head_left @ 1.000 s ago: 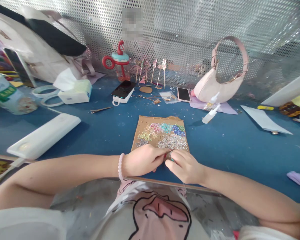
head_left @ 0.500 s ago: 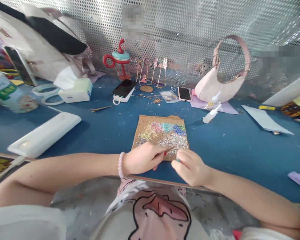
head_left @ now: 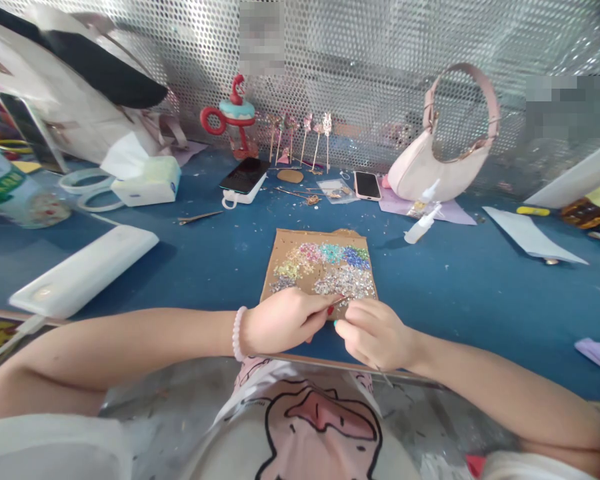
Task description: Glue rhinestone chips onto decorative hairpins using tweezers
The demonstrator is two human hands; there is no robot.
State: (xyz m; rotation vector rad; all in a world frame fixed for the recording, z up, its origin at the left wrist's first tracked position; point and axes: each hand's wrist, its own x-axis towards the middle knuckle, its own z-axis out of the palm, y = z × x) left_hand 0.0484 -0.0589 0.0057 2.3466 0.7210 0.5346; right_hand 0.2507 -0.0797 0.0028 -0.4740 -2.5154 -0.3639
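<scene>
My left hand (head_left: 287,321), with a pale pink bead bracelet (head_left: 239,333) at its wrist, is closed over the front edge of a cardboard sheet (head_left: 269,280). Its fingers pinch something thin and small near a red spot; I cannot make out what. My right hand (head_left: 377,332) is curled just beside it, fingertips close to the left ones. A thin stick (head_left: 386,378) pokes out below the right palm, and a teal bit shows at the fingers. Small silvery rhinestones (head_left: 347,280) lie in front of both hands, with yellow, pink, turquoise and blue ones behind.
Behind the cardboard lie tweezers (head_left: 200,217), a phone on a white block (head_left: 245,177), another phone (head_left: 367,185) and a small glue bottle (head_left: 423,225). Decorated sticks (head_left: 305,140) stand near the perforated wall. A white power bank (head_left: 87,270) lies left, a pink handbag (head_left: 440,167) back right.
My right hand has shifted slightly left, closer to the left hand, and turned, so the thin stick now shows below its palm. The left hand stays almost in place.
</scene>
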